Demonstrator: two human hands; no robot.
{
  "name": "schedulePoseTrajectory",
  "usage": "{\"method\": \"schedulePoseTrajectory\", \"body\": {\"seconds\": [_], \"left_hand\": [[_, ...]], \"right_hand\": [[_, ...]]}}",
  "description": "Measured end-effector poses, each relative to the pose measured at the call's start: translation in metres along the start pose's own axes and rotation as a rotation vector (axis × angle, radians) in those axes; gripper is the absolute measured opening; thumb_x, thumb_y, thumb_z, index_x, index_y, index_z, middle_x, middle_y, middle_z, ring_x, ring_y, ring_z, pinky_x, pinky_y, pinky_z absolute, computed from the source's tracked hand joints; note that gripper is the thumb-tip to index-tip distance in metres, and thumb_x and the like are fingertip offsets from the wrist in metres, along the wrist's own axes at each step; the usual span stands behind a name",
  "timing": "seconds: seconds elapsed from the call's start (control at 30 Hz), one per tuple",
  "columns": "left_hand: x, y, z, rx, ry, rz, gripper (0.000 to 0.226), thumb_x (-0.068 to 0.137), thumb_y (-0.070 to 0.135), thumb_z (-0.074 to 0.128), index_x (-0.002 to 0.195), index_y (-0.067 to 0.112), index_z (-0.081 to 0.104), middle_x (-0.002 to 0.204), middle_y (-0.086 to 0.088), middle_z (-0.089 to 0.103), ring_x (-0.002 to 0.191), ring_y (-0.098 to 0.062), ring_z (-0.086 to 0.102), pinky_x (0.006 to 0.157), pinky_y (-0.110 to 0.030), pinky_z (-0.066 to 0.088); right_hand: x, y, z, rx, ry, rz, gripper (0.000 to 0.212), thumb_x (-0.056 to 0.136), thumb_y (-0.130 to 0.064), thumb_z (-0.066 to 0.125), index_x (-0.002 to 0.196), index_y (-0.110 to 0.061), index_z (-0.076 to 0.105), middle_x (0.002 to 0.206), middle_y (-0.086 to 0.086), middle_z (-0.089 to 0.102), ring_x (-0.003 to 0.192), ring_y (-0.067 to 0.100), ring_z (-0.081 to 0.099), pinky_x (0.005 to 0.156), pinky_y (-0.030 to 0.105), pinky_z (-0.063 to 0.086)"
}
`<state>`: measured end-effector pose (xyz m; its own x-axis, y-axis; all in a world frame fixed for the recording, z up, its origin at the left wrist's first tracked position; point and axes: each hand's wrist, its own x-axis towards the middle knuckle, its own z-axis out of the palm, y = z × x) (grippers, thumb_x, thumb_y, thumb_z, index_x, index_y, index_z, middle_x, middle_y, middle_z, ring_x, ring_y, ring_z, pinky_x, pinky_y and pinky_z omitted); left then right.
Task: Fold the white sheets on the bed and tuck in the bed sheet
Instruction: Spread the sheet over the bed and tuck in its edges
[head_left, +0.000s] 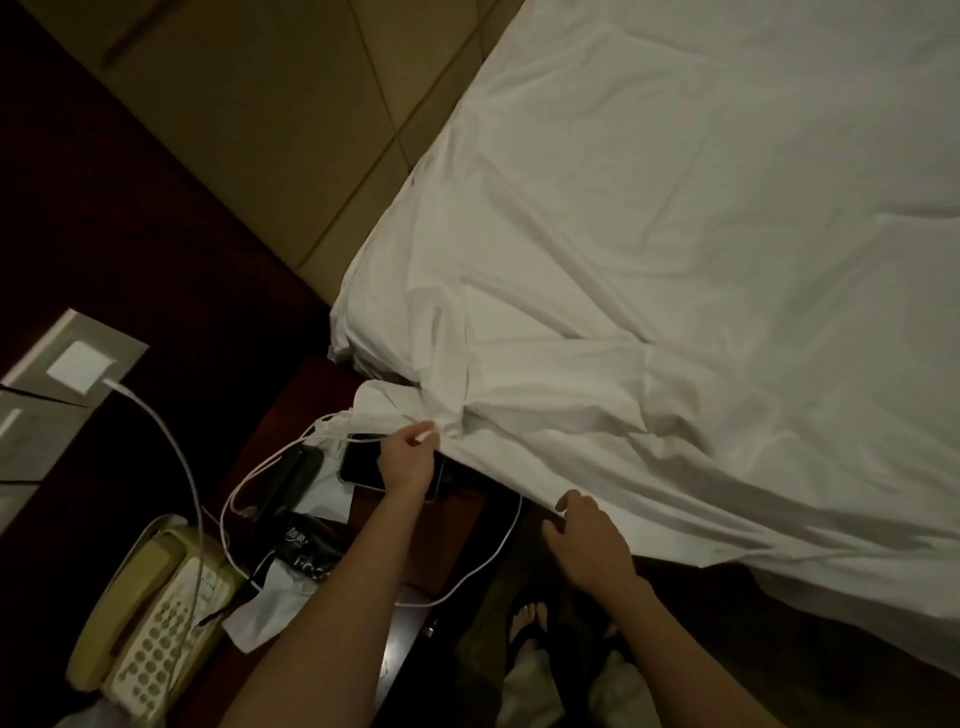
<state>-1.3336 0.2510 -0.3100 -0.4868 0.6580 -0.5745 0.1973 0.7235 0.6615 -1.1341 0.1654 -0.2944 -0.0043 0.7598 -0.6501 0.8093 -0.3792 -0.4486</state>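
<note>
Your left hand (410, 462) pinches the loose edge of the white sheet (675, 260) near the bed's corner, its grip narrow on the cloth; your right hand (587, 540) holds the same hanging edge further along, thumb and fingers curled on the hem; the sheet lies crumpled over the bed, its edge hanging at the side; under your left hand a dark phone (361, 465) rests on the bedside worktop (447, 540), beside a white cable (249, 478) and a beige telephone (140, 608).

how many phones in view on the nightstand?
2: a desk phone at the lower left edge, and a mobile beside the sheet, partly under the left hand. Clutter may hide more.
</note>
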Motion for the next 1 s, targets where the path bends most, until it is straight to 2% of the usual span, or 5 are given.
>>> {"method": "schedulePoseTrajectory", "body": {"seconds": [0.3, 0.57, 0.7, 0.8, 1.0], "left_hand": [[-0.027, 0.173, -0.054, -0.339, 0.149, 0.388, 0.026, 0.088, 0.011, 0.066, 0.113, 0.012, 0.068, 0.109, -0.003, 0.067, 0.105, -0.013, 0.061, 0.098, -0.027, 0.046], [-0.067, 0.308, -0.069, -0.49, 0.162, 0.565, 0.029, 0.086, 0.008, 0.067, 0.114, 0.013, 0.068, 0.11, 0.001, 0.066, 0.103, -0.008, 0.062, 0.083, -0.016, 0.053], [-0.081, 0.335, -0.043, -0.497, 0.091, 0.524, 0.051, 0.085, 0.002, 0.067, 0.132, 0.017, 0.056, 0.1, 0.01, 0.055, 0.1, -0.011, 0.058, 0.096, -0.028, 0.05], [-0.081, 0.343, -0.018, -0.405, 0.022, 0.535, 0.06, 0.082, 0.003, 0.07, 0.136, 0.019, 0.049, 0.087, 0.01, 0.055, 0.093, -0.011, 0.058, 0.1, -0.034, 0.048], [-0.052, 0.384, 0.03, -0.215, -0.173, 0.564, 0.04, 0.08, 0.01, 0.075, 0.116, 0.019, 0.061, 0.069, -0.003, 0.053, 0.074, -0.014, 0.058, 0.083, -0.029, 0.051]], "right_hand": [[-0.002, -0.014, -0.066, 1.394, -0.126, 0.51, 0.063, 0.088, -0.052, 0.056, 0.137, -0.016, 0.042, 0.131, 0.009, 0.051, 0.108, 0.024, 0.054, 0.089, 0.043, 0.043], [0.005, 0.004, -0.195, 2.088, 0.157, 0.276, 0.096, 0.053, -0.062, 0.078, 0.128, -0.012, 0.044, 0.121, 0.01, 0.054, 0.102, 0.024, 0.058, 0.094, 0.051, 0.043], [0.01, 0.014, -0.248, 1.49, 0.14, 0.356, 0.049, 0.088, -0.049, 0.057, 0.11, -0.006, 0.054, 0.103, 0.01, 0.064, 0.09, 0.024, 0.062, 0.086, 0.043, 0.047], [0.024, 0.029, -0.269, 0.718, 0.526, 0.187, 0.023, 0.084, -0.024, 0.068, 0.1, -0.008, 0.063, 0.104, 0.008, 0.067, 0.095, 0.027, 0.063, 0.084, 0.033, 0.047], [0.078, 0.003, -0.318, 0.429, 0.412, -0.186, 0.089, 0.072, -0.029, 0.081, 0.144, -0.027, 0.03, 0.148, -0.003, 0.035, 0.12, 0.02, 0.053, 0.099, 0.031, 0.042]]}}
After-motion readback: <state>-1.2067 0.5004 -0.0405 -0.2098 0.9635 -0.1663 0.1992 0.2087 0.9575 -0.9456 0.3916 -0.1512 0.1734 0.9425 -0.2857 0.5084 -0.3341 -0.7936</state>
